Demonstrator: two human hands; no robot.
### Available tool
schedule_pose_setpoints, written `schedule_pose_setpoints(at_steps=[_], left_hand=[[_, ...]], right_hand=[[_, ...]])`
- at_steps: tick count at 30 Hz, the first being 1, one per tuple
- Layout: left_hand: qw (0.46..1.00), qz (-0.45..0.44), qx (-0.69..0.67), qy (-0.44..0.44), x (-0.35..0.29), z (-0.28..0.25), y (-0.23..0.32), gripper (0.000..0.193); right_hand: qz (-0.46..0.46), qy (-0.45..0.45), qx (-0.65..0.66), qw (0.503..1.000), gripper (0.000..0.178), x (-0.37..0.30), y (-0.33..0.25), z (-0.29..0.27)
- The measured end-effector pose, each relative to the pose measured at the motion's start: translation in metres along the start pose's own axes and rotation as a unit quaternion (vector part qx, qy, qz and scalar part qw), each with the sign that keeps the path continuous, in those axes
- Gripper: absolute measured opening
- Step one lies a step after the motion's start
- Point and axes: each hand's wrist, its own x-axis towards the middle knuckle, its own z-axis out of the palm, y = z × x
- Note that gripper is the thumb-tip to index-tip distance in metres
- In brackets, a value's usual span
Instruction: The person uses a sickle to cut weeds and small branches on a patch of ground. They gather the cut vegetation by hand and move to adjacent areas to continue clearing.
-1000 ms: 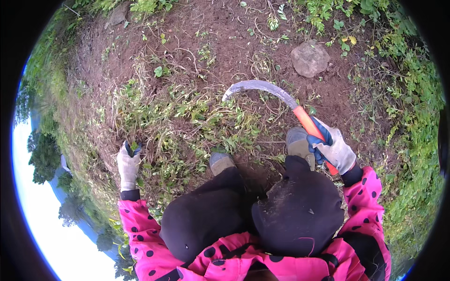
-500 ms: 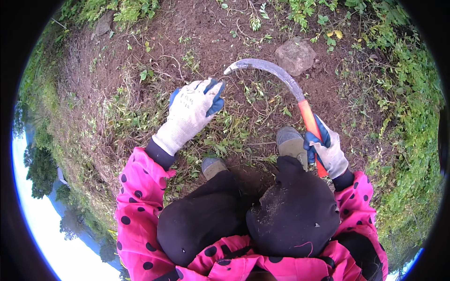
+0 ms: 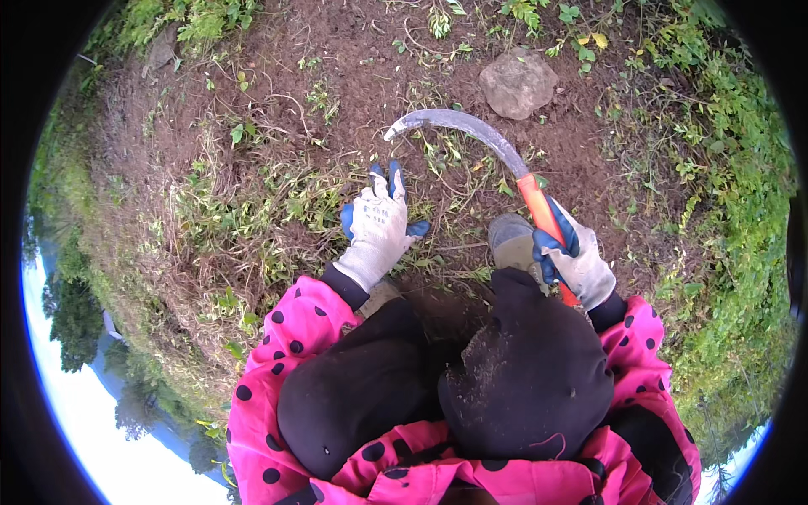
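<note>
A sickle (image 3: 497,143) with a curved grey blade and an orange handle is in my right hand (image 3: 581,259), which wears a white and blue glove. Its fingers wrap round the handle, and the blade arcs up and to the left over the soil. My left hand (image 3: 379,220), gloved the same way, is low over the cut weeds (image 3: 295,198) with its fingers stretched and spread. Nothing shows in it. The sickle's pale tip is beyond the left fingertips, apart from them.
A flat grey rock (image 3: 518,82) is set in the bare brown soil (image 3: 353,76) beyond the blade. Leafy green plants (image 3: 724,194) grow densely on the right. My shoe (image 3: 512,240) stands between the hands, under my dark-trousered knees (image 3: 526,362).
My left hand has moved right and nearer to me, and its fingers have spread from a curled pose. The sickle and my right hand have shifted slightly left.
</note>
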Motion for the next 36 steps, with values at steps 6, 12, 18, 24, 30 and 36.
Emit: schedule_pose_setpoints(at_steps=[6, 12, 18, 24, 30, 36], left_hand=[[0.996, -0.078, 0.038, -0.024, 0.018, 0.005, -0.003, 0.103], [0.993, -0.022, -0.080, 0.085, 0.006, 0.056, -0.021, 0.041], [0.985, 0.074, -0.104, 0.114, 0.004, 0.031, -0.032, 0.034], [0.989, 0.061, -0.106, 0.080, -0.029, 0.037, -0.050, 0.031], [0.936, -0.237, -0.097, 0.240, -0.106, 0.126, -0.204, 0.042], [0.921, -0.263, -0.154, 0.243, -0.083, 0.033, -0.144, 0.058]], right_hand=[[-0.025, 0.021, -0.111, 0.993, 0.059, -0.008, 0.005, -0.011], [-0.091, 0.020, -0.310, 0.946, 0.058, 0.003, 0.007, -0.013], [-0.135, -0.056, -0.436, 0.888, 0.064, 0.046, 0.053, -0.004], [-0.025, -0.074, -0.377, 0.923, 0.056, -0.039, 0.043, -0.050], [-0.004, 0.015, -0.217, 0.976, 0.054, -0.047, -0.009, -0.034], [-0.050, 0.032, -0.361, 0.931, 0.056, 0.047, 0.005, -0.001]])
